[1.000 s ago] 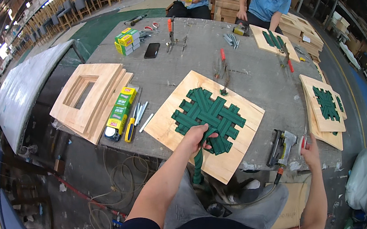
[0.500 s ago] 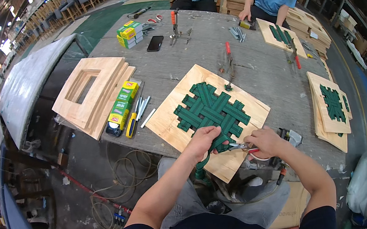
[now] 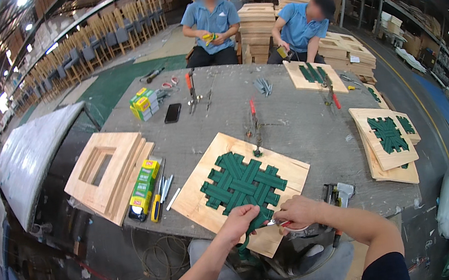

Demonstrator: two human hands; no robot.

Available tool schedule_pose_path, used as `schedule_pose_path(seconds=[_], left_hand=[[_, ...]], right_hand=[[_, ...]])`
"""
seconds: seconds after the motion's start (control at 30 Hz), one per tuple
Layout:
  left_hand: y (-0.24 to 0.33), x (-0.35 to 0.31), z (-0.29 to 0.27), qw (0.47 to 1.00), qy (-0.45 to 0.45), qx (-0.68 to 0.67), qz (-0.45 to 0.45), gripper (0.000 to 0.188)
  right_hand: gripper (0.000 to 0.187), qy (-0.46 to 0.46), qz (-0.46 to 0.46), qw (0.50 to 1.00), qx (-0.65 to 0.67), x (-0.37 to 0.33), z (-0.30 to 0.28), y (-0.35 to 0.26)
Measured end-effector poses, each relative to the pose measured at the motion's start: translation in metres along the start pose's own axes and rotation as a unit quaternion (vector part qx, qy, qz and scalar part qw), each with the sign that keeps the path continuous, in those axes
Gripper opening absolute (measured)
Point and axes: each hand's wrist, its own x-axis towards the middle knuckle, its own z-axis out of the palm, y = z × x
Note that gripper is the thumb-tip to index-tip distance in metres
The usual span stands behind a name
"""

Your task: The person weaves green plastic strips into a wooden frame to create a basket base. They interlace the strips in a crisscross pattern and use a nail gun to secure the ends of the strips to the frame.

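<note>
A square wooden panel lies on the table edge nearest me, tilted like a diamond. Dark green webbing straps are woven crosswise over its middle. At the panel's near side, my left hand pinches a green strap, whose loose tail hangs past the edge. Close beside it, my right hand is closed round red-handled scissors. Their metal tip points at the strap by my left fingers; whether the blades touch it I cannot tell.
Framed wooden panels are stacked at left, beside a green-yellow box and a yellow cutter. A staple gun lies right of my hand; finished woven panels sit beyond. Red-handled clamps stand on the table. Two co-workers sit opposite.
The view has tilted up, so the table sits lower and the co-workers show more fully. My hands keep their place at the panel's near side, the scissors now closer to the left fingers.
</note>
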Motion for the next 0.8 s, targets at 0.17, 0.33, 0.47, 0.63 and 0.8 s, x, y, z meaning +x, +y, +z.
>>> schedule_pose_path(seconds=[0.17,0.33,0.47,0.63,0.8], left_hand=[[0.012,-0.014,0.029,0.998,-0.056,0.028,-0.006,0.027],[-0.003,-0.057,-0.004,0.996,-0.011,0.084,0.023,0.021],[-0.035,-0.084,-0.069,0.979,0.124,0.15,0.057,0.02],[-0.023,-0.081,-0.149,0.826,0.445,0.342,0.051,0.029],[-0.001,-0.064,-0.18,0.736,0.509,0.447,-0.013,0.032]], right_hand=[[0.033,-0.061,0.108,0.991,0.047,-0.008,0.019,-0.005],[0.039,0.216,0.195,0.954,0.076,-0.023,0.034,-0.039],[0.035,0.516,0.39,0.665,0.373,-0.092,0.066,-0.04],[0.045,0.459,0.612,0.643,-0.033,-0.243,0.097,-0.017],[0.042,0.296,0.711,0.636,-0.05,-0.266,0.084,0.002]])
